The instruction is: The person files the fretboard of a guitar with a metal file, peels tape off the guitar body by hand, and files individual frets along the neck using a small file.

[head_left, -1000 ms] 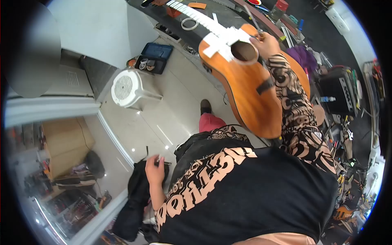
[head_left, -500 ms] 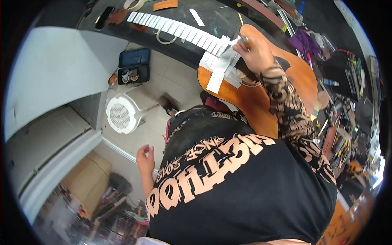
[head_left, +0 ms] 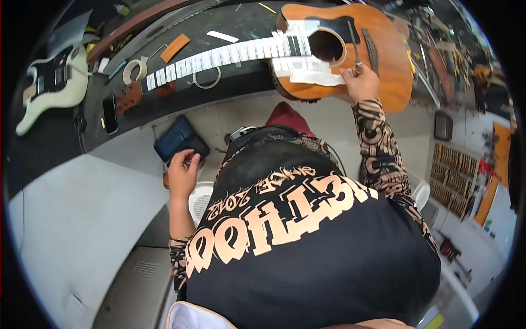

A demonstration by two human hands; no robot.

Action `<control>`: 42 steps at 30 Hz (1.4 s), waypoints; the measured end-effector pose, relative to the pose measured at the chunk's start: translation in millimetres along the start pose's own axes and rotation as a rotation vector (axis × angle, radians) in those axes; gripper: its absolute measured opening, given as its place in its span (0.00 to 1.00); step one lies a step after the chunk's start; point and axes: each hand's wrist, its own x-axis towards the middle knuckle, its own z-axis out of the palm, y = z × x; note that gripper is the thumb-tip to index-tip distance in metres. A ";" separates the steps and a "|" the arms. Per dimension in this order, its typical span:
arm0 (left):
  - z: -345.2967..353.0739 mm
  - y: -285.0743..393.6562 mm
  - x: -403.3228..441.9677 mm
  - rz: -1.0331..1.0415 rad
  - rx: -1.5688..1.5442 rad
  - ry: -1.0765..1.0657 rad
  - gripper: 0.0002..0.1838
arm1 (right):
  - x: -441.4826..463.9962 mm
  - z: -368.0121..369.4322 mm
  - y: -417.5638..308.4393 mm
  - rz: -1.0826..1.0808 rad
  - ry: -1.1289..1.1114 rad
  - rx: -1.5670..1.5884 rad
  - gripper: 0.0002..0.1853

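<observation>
An acoustic guitar [head_left: 383,44] lies face up on the dark workbench [head_left: 241,22], its neck pointing left. White strips [head_left: 219,58] cover the fretboard, and white tape [head_left: 315,75] lies on the body beside the soundhole [head_left: 326,46]. My right hand [head_left: 362,83] is closed around the handle of a thin-shafted tool [head_left: 356,52] at the near edge of the guitar body; the shaft points away from me. My left hand [head_left: 183,167] hangs in front of the bench, away from the guitar, fingers curled loosely and apart, holding nothing visible.
A white electric guitar [head_left: 55,82] and a phone [head_left: 110,115] lie on the bench at left. Tape rolls [head_left: 134,71] and an orange piece [head_left: 175,48] sit near the neck. Below are a blue case [head_left: 178,140] and a white stool [head_left: 200,202].
The view has swung round, bringing the white guitar and phone into sight. My right hand has moved from over the soundhole to the near edge of the body, still with the tool.
</observation>
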 end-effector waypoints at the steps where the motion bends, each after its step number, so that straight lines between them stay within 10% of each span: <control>1: -8.7 -0.1 9.9 0.037 0.004 -0.031 0.13 | -8.5 0.2 4.5 0.028 0.015 -0.045 0.19; 9: -24.9 74.4 67.3 0.357 0.114 -0.025 0.11 | -29.0 9.3 23.2 -0.179 0.320 -0.281 0.23; 15: 10.5 113.4 72.6 0.454 0.194 -0.029 0.14 | -27.8 -15.3 9.3 -0.220 0.256 -0.193 0.23; 22: 44.8 154.1 103.9 0.598 0.343 0.019 0.21 | -42.0 -22.0 -34.9 -0.142 -0.381 0.447 0.16; 42: 146.0 252.8 173.9 0.943 0.464 -0.349 0.35 | -19.5 -11.7 -16.3 -0.156 -0.302 0.363 0.18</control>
